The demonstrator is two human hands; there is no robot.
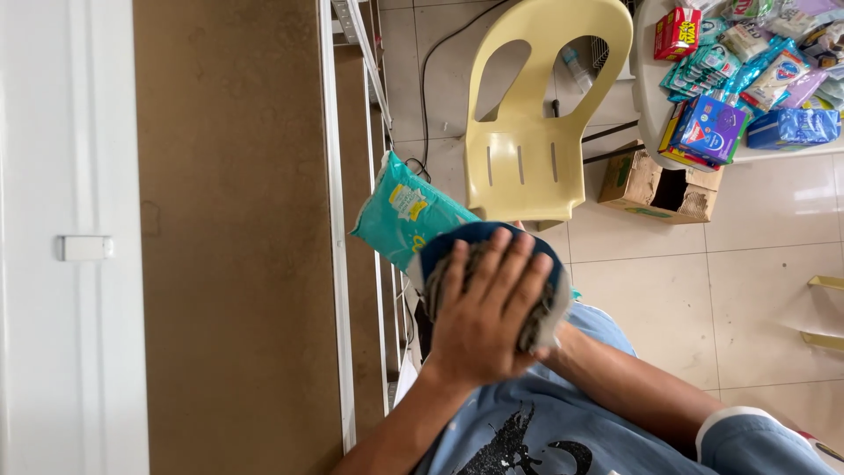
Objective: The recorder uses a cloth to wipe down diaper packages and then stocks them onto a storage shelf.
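— Where is the teal packet (pixel 400 211)?
— Under the cloth (pixel 488 242), jutting toward the shelf's white edge (pixel 338 264).
— The fingers?
— Left hand (pixel 483 312) spread flat on the cloth; right hand hidden, cannot tell.

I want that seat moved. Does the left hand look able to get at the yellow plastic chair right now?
Probably yes, once it lifts off. The left hand lies flat on a blue cloth over a teal packet, and the yellow plastic chair stands just beyond with nothing between.
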